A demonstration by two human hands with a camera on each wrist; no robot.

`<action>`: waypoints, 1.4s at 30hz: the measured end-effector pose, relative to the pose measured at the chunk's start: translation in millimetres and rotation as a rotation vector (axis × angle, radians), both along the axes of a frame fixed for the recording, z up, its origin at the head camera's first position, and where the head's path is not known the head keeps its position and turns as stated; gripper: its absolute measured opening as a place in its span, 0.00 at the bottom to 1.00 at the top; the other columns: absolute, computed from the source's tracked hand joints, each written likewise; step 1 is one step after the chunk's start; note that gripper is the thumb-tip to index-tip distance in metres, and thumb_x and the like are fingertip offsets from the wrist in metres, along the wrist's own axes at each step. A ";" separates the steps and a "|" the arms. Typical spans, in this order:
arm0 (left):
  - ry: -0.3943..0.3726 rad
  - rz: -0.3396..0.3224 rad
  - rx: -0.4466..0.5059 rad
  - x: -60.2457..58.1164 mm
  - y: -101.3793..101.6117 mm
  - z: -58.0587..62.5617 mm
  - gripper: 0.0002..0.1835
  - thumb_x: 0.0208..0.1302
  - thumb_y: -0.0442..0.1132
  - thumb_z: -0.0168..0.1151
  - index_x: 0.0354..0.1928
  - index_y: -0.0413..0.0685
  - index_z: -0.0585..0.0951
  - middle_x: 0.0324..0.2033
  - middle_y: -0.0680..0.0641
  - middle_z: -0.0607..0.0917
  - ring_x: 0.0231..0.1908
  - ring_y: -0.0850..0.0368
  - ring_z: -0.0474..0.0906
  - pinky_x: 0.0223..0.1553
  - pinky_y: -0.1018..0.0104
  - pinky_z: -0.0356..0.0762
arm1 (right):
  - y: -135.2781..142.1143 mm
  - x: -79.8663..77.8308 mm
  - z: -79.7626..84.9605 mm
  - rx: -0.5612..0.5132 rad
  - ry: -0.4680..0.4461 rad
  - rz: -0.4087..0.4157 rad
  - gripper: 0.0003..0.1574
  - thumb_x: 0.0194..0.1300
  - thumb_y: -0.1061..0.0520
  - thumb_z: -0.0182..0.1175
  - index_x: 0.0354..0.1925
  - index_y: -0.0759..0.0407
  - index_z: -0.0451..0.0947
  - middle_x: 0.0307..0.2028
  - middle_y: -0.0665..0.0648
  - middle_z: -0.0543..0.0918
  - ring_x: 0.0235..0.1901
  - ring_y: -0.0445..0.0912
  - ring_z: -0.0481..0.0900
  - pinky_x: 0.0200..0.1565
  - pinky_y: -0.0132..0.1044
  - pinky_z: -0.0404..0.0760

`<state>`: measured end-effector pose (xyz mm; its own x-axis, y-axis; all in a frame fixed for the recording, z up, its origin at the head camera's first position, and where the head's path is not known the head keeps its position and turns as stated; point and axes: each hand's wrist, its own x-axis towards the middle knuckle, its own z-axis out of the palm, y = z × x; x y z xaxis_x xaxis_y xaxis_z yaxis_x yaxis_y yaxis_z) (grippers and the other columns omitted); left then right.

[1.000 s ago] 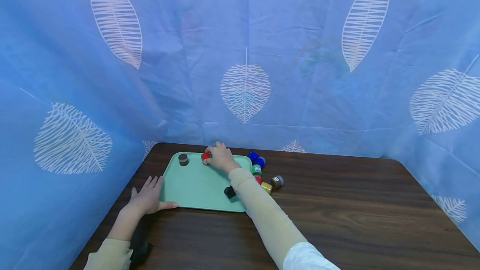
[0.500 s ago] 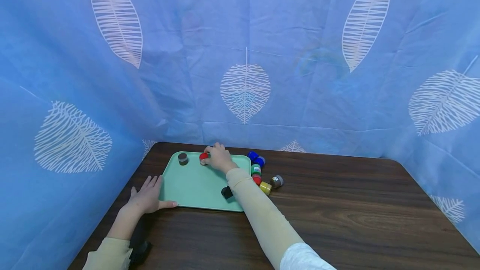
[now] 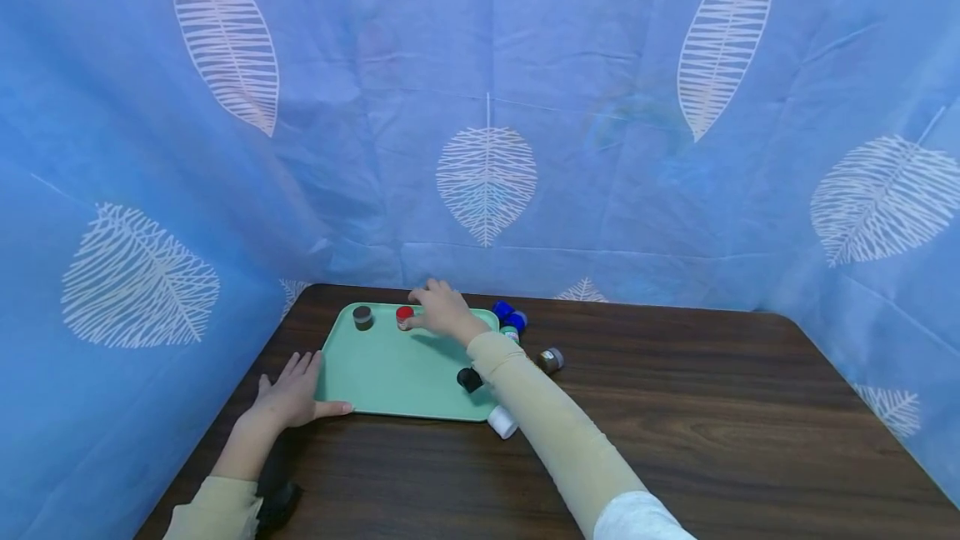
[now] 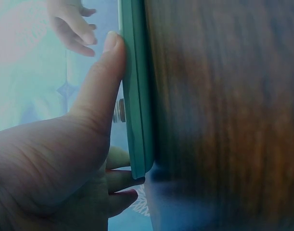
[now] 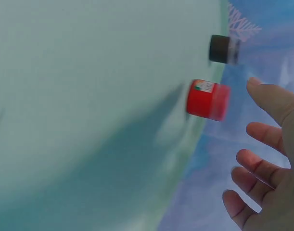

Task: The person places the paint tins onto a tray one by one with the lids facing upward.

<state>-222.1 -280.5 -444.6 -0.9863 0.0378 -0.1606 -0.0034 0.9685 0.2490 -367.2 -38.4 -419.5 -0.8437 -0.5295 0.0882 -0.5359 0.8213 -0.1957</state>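
A light green tray (image 3: 397, 382) lies on the table. A red paint jar (image 3: 405, 317) stands near its far edge, to the right of a dark brown paint jar (image 3: 363, 317). My right hand (image 3: 442, 313) hovers just right of the red jar. Its spread fingers are apart from the jar in the right wrist view, with nothing in them. At the tray's near left corner rests my left hand (image 3: 288, 398). The left thumb (image 4: 101, 77) lies along the near edge while the other fingers reach the left side.
Beyond the tray's right side are blue jars (image 3: 510, 315), a green jar (image 3: 511, 333) and a brown jar (image 3: 551, 359), partly behind my right forearm. A white jar (image 3: 502, 422) lies by the near right corner. Blue cloth (image 3: 600, 190) hangs behind the table.
My right hand has shifted the red jar slightly left, let go of it and drawn back to the right. The left hand stays at the tray corner.
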 end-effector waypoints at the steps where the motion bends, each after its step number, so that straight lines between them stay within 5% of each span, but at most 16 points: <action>1: 0.000 0.000 0.001 0.0 0.0 -0.7 0.68 0.47 0.74 0.64 0.74 0.29 0.50 0.72 0.25 0.53 0.73 0.27 0.45 0.61 0.19 0.44 | 1.8 1.2 2.8 0.003 0.003 0.013 0.33 0.63 0.34 0.61 0.62 0.45 0.74 0.57 0.54 0.73 0.55 0.51 0.71 0.57 0.50 0.73; 16: 0.008 0.002 0.000 0.1 0.6 -6.4 0.68 0.46 0.74 0.65 0.73 0.28 0.50 0.71 0.25 0.54 0.72 0.27 0.47 0.61 0.19 0.45 | 41.8 38.9 32.9 0.055 0.117 0.214 0.30 0.63 0.38 0.63 0.59 0.47 0.76 0.54 0.54 0.75 0.51 0.49 0.71 0.49 0.45 0.75; 34: -0.006 -0.002 0.003 -0.1 0.6 -0.9 0.68 0.48 0.73 0.64 0.73 0.28 0.49 0.72 0.25 0.53 0.72 0.27 0.46 0.61 0.19 0.44 | 110.8 102.2 14.7 0.067 0.333 0.324 0.27 0.59 0.37 0.66 0.52 0.49 0.80 0.46 0.52 0.80 0.44 0.47 0.75 0.36 0.36 0.71; 42: -0.003 0.000 0.004 -0.5 0.7 -0.9 0.68 0.46 0.74 0.64 0.74 0.30 0.49 0.72 0.25 0.53 0.72 0.27 0.46 0.61 0.19 0.45 | 132.9 123.1 4.4 0.021 0.296 0.304 0.24 0.57 0.38 0.68 0.47 0.49 0.82 0.42 0.50 0.79 0.40 0.45 0.74 0.33 0.31 0.67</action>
<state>-222.6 -279.9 -445.5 -0.9858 0.0386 -0.1631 -0.0040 0.9675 0.2530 -244.1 94.5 -415.2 -0.5891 -0.7543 0.2896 -0.7846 0.6197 0.0182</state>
